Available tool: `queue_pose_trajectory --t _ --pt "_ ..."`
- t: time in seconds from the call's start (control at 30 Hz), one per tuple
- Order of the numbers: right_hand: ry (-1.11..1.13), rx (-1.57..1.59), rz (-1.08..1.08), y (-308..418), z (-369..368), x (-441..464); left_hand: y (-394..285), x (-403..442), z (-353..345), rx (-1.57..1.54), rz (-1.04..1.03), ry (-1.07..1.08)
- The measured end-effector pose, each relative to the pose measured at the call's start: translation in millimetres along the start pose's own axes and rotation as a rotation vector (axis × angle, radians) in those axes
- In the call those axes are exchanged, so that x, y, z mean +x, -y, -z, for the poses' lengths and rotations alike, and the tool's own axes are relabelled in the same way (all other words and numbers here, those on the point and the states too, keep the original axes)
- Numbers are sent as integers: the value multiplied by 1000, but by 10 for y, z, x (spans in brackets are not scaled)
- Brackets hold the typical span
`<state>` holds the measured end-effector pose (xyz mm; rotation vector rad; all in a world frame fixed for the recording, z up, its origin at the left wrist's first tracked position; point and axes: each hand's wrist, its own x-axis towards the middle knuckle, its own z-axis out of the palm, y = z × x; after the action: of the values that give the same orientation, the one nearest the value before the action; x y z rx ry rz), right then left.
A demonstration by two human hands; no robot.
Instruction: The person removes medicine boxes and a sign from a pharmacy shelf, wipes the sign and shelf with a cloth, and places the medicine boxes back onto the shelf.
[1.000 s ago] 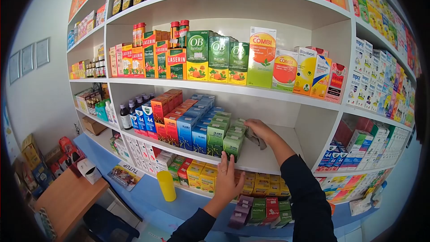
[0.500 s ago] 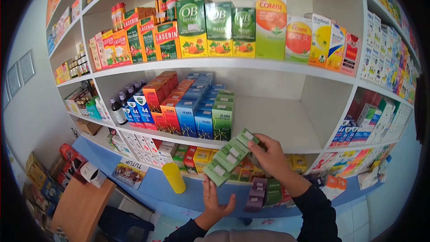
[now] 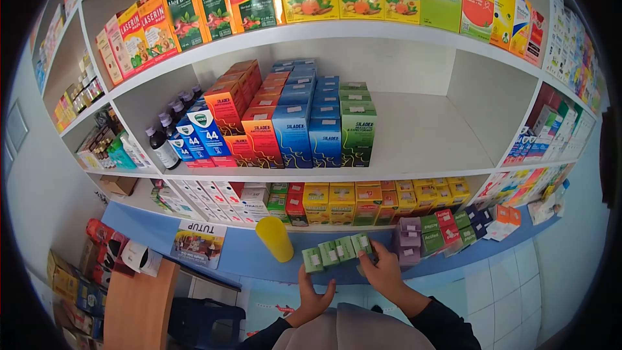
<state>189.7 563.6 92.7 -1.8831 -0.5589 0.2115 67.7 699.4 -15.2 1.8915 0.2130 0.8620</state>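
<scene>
A row of several small green-and-white medicine boxes (image 3: 335,253) is held in front of me over the blue counter. My right hand (image 3: 387,277) grips the row's right end, thumb on the near side. At the left end, the fingertips of my left hand (image 3: 313,295) reach up against the last box. That hand's thumb stands well apart, below the boxes. Just left of the row, a yellow cylinder (image 3: 275,240) stands on the counter. Purple boxes (image 3: 408,241) are stacked near my right hand.
The white shelf (image 3: 414,149) ahead carries orange, blue and green Siladex boxes (image 3: 357,126) on its left part. Yellow boxes (image 3: 341,204) line the level beneath. The blue counter (image 3: 246,266) runs below, with a wooden desk (image 3: 139,304) and dark blue chair (image 3: 206,317) at left.
The green boxes have come down and closer to me with both hands, turning from a steep slant to nearly level. My view has tilted down and moved closer to the shelf.
</scene>
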Motion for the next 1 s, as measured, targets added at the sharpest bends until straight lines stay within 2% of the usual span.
queue_pose_trajectory --t 0.1,0.17,0.33,0.4,0.53,0.6,0.63,0.7,0.73,0.8,0.83,0.9,0.93,1.0 --pt "-14 -11 -116 -403 -213 -34 245 -42 50 54 60 73" --pt "-54 -30 -120 -511 -273 -51 351 -43 90 77 40 114" --pt "-93 61 -151 -447 -316 -208 281 160 316 129 -2 238" --pt "-401 -139 159 -525 -374 -342 265 292 378 135 -1 237" --pt "-315 -25 218 34 -368 -283 375 572 364 -65 27 300" --pt "-305 -12 399 120 -470 -111 444 679 297 -232 -54 368" --pt "-305 -16 407 162 -536 -30 446 697 274 -235 -60 363" --pt "-179 -207 542 210 -693 106 463 705 223 -317 123 420" --pt "-178 -211 546 175 -795 122 583 703 178 -320 120 416" --pt "51 -698 662 29 -997 83 782 735 116 151 -342 375" --pt "53 -700 664 -47 -1012 72 867 699 87 150 -341 372" --pt "93 -563 760 -203 -941 65 683 696 114 -296 -5 385" --pt "103 -563 759 -261 -880 92 586 693 152 -298 3 379" --pt "251 -241 617 -310 -755 190 358 748 236 -291 154 395"
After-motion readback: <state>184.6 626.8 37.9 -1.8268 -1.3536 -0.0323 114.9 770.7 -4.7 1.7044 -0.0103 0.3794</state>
